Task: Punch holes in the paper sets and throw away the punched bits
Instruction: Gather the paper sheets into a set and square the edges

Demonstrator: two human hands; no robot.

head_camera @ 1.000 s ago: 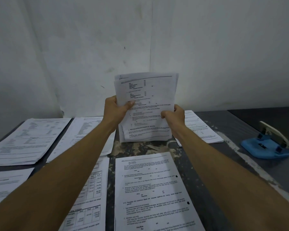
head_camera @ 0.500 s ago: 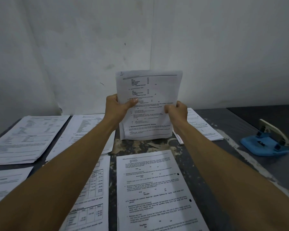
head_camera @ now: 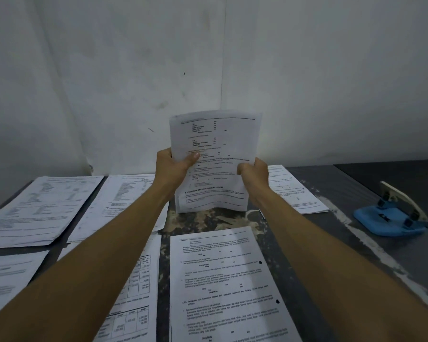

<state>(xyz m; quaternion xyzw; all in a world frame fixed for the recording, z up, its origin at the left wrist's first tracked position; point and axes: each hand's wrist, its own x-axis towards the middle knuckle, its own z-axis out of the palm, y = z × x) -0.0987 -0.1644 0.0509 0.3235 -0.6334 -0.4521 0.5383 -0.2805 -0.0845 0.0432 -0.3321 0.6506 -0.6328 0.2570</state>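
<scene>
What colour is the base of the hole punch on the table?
Blue base on the hole punch, clearest in the head view.

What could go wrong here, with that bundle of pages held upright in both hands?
The paper set, stood on edge on the table between left hand and right hand, bows; sheets may stay uneven, so holes would misalign. The punch sits far right, so pages may slip on the way.

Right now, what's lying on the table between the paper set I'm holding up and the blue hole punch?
In the head view, one flat paper set lies between the held stack and the hole punch; beyond it, bare dark tabletop.
</scene>
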